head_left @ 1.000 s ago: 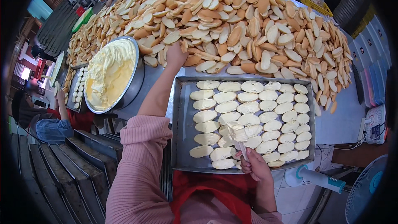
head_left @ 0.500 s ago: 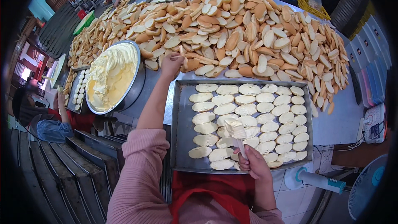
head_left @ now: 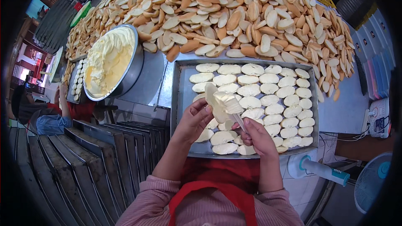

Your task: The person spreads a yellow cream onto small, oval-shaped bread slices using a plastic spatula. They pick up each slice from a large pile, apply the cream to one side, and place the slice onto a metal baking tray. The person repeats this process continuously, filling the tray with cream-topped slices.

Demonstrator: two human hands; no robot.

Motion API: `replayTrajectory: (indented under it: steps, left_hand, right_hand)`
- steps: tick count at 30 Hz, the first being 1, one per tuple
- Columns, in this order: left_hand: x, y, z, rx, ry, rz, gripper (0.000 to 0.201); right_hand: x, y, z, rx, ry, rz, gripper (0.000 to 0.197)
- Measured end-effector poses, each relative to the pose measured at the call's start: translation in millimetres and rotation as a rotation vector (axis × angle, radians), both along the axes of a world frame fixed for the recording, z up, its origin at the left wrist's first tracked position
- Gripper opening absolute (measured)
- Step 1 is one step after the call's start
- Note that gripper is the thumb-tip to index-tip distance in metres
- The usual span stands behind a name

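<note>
My left hand (head_left: 193,119) pinches an oval bread slice (head_left: 214,108) above the baking tray (head_left: 181,96). My right hand (head_left: 256,136) grips the handle of a pale spatula (head_left: 238,122) loaded with yellow cream (head_left: 228,101), which lies against the face of that slice. Beneath both hands, rows of cream-spread slices (head_left: 251,90) cover most of the grey metal tray. To the left stands a large metal bowl (head_left: 137,50) of whipped yellow cream (head_left: 100,65), tilted toward me. A broad heap of bread slices (head_left: 234,21) spreads over the table behind the tray.
Stacked dark trays (head_left: 100,150) stand on edge at the lower left. A co-worker (head_left: 52,115) sits beyond them at a smaller tray (head_left: 78,79). At the right are a fan (head_left: 372,184), a white device with cables (head_left: 379,119) and plastic drawers (head_left: 372,54).
My left hand has come back from the bread heap to the tray, bringing a slice. The cream-loaded spatula in my right hand has risen and now meets that slice.
</note>
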State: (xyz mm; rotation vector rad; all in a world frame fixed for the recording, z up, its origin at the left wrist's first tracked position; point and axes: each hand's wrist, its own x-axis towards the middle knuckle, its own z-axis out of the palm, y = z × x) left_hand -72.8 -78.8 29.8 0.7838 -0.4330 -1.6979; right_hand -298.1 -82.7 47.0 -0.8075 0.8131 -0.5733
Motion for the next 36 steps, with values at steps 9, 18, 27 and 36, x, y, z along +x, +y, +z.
replayTrajectory:
  steps: [9, 18, 27, 36]
  left_hand:
    - [-33, 22, 10, 0.145, 0.106, 0.056, 0.035]
    - [-21, 20, 19, 0.135, 0.230, 0.063, 0.038]
    - [-34, 32, 18, 0.126, 0.086, -0.173, 0.059]
    - [-14, 51, 15, 0.174, 0.119, -0.172, 0.056]
  right_hand:
    - [18, 20, -3, -0.701, 0.558, -0.273, 0.024]
    - [-48, 43, 7, -0.951, 0.892, -0.241, 0.014]
    - [-21, 23, 4, -1.172, 0.919, -0.319, 0.011]
    - [-19, -17, 10, -0.552, 0.516, -0.160, 0.029]
